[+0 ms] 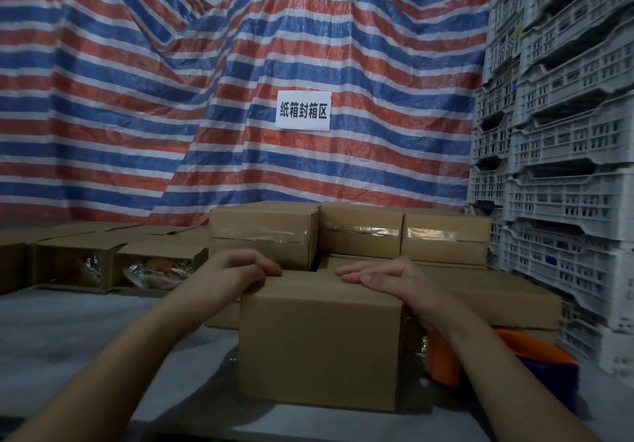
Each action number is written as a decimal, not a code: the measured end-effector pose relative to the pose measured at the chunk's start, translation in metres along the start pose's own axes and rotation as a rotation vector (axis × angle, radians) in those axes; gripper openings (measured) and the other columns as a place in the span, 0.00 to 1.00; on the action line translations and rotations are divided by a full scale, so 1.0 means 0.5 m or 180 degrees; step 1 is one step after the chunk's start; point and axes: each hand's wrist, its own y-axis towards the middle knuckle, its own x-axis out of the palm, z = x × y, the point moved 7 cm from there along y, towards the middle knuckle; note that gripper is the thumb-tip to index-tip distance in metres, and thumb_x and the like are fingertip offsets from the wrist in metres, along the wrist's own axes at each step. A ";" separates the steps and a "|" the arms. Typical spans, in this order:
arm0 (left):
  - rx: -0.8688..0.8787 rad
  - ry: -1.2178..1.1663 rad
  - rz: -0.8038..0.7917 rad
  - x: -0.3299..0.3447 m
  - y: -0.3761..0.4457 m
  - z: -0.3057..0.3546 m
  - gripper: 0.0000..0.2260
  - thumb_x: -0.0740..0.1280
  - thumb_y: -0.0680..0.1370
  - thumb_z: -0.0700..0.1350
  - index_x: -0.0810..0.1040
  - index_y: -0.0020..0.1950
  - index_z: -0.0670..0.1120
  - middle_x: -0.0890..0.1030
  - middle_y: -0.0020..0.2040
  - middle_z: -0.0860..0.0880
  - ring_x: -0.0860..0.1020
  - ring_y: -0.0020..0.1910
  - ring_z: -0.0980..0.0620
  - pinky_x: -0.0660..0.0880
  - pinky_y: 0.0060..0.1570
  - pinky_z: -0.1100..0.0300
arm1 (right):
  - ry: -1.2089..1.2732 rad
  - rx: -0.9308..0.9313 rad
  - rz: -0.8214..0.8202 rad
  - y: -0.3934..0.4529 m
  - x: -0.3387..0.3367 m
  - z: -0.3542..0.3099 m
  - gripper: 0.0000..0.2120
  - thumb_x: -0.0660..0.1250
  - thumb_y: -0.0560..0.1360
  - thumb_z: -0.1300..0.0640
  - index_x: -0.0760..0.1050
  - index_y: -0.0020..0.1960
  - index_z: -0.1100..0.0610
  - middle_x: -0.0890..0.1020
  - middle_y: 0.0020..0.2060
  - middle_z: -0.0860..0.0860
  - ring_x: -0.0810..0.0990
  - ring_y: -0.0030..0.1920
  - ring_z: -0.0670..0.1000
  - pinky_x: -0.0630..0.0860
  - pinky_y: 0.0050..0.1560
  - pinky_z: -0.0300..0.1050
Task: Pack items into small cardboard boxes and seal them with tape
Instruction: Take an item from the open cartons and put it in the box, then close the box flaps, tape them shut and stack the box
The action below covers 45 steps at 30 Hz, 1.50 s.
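Cardboard box (320,345): closed, plain brown, standing on the grey table (85,332) front and centre, near face towards the camera.
Left hand (236,268): on the box's top left edge, palm down, fingers curled over the far side of the top, clamped on the box.
Right hand (380,277): on the box's top right edge, fingers straight and together, lying flat along the top, pressing rather than gripping.
Forearms: both bare, reaching in from the bottom corners and meeting at the box top.
Tape dispenser (456,359): orange, with a blue part, on the table just right of the box, partly hidden behind the right forearm.
Sealed boxes (363,232): three brown cartons in a row behind the box, clear tape across their near faces, resting on more flat cartons (494,290) below them.
Open boxes (116,263): row at left of the table, lying on their sides with mouths towards the camera, crinkled clear packets (154,270) showing inside two of them; contents too dim to name.
Tarpaulin (223,81): red, white and blue stripes, draped over a bulky heap behind the table, filling most of the background.
Paper sign (303,110): white, black Chinese characters, stuck on the tarpaulin above the sealed boxes.
Plastic crates (555,133): pale grey, slotted, stacked high along the right edge, touching the carton pile at its base.
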 end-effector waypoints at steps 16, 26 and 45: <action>0.1448 0.2746 -0.0368 0.154 -0.032 0.134 0.33 0.51 0.71 0.76 0.69 0.68 0.59 0.79 0.57 0.58 0.77 0.50 0.58 0.75 0.49 0.59 | -0.0577 0.0183 0.0808 -0.054 -0.072 -0.051 0.10 0.63 0.82 0.54 0.82 0.54 0.44 0.84 0.54 0.41 0.80 0.58 0.40 0.75 0.59 0.40; 0.1455 0.2751 -0.0346 0.157 -0.027 0.121 0.37 0.47 0.68 0.79 0.72 0.64 0.57 0.79 0.54 0.57 0.77 0.47 0.60 0.77 0.46 0.59 | -0.3616 0.1432 0.1068 -0.258 -0.161 0.044 0.20 0.56 0.77 0.30 0.71 0.43 0.46 0.77 0.37 0.47 0.76 0.36 0.44 0.73 0.36 0.41; 0.0646 0.1938 -0.0698 0.145 -0.018 0.121 0.31 0.48 0.76 0.73 0.73 0.68 0.57 0.80 0.59 0.54 0.77 0.56 0.56 0.73 0.56 0.57 | -0.1026 0.0792 0.2131 -0.111 -0.206 -0.119 0.32 0.59 0.76 0.29 0.81 0.27 0.51 0.78 0.21 0.49 0.76 0.21 0.44 0.69 0.33 0.46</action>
